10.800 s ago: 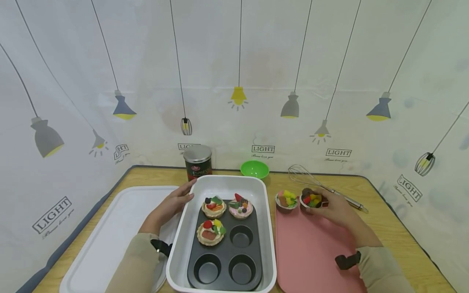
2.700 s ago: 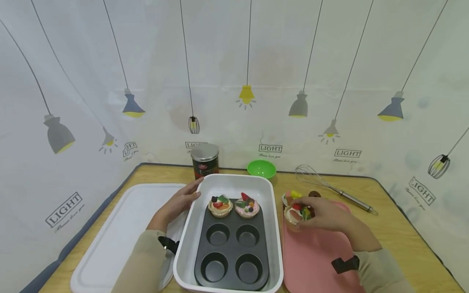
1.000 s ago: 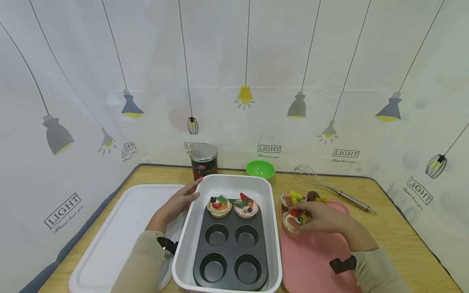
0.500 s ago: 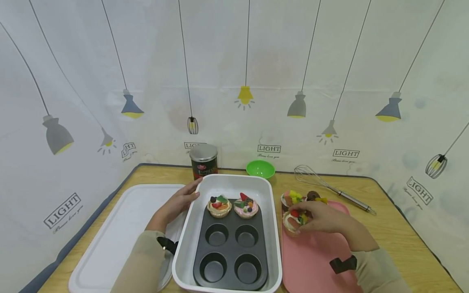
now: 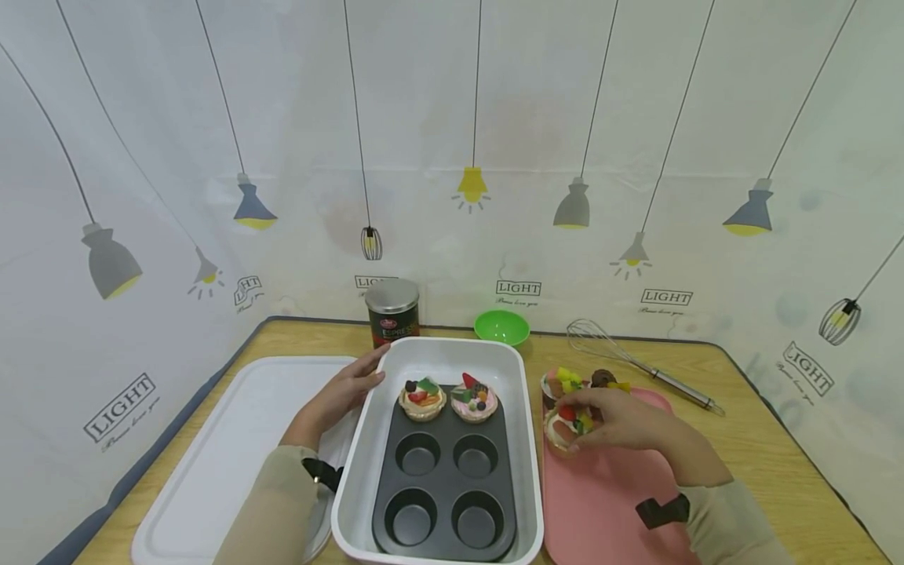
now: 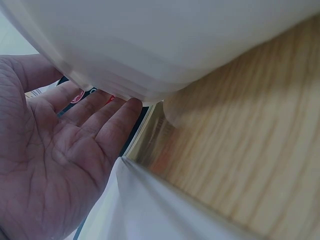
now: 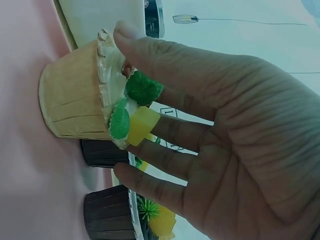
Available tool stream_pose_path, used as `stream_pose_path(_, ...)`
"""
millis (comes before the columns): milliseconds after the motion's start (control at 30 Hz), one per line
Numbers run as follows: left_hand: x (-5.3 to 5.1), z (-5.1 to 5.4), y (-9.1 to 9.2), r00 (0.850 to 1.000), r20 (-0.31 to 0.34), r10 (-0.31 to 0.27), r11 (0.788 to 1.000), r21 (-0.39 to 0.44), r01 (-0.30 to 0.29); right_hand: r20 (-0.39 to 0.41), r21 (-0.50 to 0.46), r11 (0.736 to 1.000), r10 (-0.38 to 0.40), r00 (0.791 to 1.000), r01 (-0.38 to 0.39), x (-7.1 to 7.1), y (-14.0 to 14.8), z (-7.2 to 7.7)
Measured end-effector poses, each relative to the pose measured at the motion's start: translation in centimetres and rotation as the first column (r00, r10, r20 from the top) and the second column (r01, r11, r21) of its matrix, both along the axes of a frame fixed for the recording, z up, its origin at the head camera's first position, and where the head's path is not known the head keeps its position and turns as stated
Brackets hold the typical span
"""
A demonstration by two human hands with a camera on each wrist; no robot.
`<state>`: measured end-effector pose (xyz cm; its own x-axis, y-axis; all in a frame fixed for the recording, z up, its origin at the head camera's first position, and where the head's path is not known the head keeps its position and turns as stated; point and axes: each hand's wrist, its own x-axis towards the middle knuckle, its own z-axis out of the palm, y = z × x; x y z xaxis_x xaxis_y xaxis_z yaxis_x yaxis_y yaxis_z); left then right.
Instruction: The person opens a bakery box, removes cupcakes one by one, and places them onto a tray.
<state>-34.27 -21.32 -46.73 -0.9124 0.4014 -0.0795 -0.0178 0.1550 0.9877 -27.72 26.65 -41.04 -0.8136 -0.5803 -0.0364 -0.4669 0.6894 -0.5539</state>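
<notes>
My left hand grips the left rim of a deep white tray, fingers beneath the lip in the left wrist view. In the tray lies a dark muffin tin. A berry-topped cupcake and a pink-creamed cupcake occupy its far cups. To the right, my right hand holds a cream cupcake with fruit by its rim, upright on a pink tray. Behind it stand a dark-cupped cupcake with yellow fruit and a chocolate cupcake, partly hidden by the hand.
A white lid-like tray lies at the left. Along the back stand an espresso tin and a green bowl. A whisk lies at the back right. A lamp-patterned sheet encloses the wooden table.
The cream cupcake has gone from the muffin tin's middle-left cup to the pink tray, carried by my right hand, which earlier held the chocolate cupcake. The last second shows no visible movement.
</notes>
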Motion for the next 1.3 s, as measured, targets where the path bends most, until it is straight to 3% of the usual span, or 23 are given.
stream_pose_path(167,0.1,-0.1,0.0,1.000,-0.009,-0.003,1.000,-0.003,0.003,0.005,-0.001,1.000,0.001,1.000,-0.001,0.1,-0.1,0.3)
stream_pose_path(300,0.1,0.0,0.0,1.000,-0.002,-0.001,1.000,-0.003,0.001,-0.005,-0.060,0.998,0.037,0.999,-0.037,0.4,-0.3,0.6)
stream_pose_path(400,0.1,0.0,0.0,1.000,0.000,0.001,1.000,-0.009,-0.001,-0.078,-0.117,0.988,0.093,0.993,-0.102,0.6,-0.6,1.0)
stream_pose_path(633,0.0,0.0,0.0,1.000,-0.001,0.003,1.000,0.002,-0.003,-0.277,-0.127,0.962,0.201,0.940,-0.243,0.6,-3.4,2.4)
stream_pose_path(733,0.0,-0.1,0.0,1.000,-0.003,0.001,1.000,0.005,-0.001,-0.335,-0.078,0.957,0.238,0.912,-0.278,0.5,-5.3,3.2)
stream_pose_path(867,0.0,-0.1,0.0,1.000,-0.006,-0.003,1.000,0.003,0.003,-0.306,-0.032,0.949,0.290,0.907,-0.315,0.2,-7.9,4.1)
stream_pose_path(1133,0.1,-0.1,0.0,1.000,0.002,0.006,1.000,-0.003,-0.006,-0.210,0.056,0.955,0.298,0.931,-0.293,-0.7,-13.2,5.0)
stream_pose_path(1300,0.0,0.0,0.0,1.000,0.007,0.006,1.000,-0.008,-0.006,-0.202,0.030,0.940,0.339,0.919,-0.341,-1.6,-16.0,5.8)
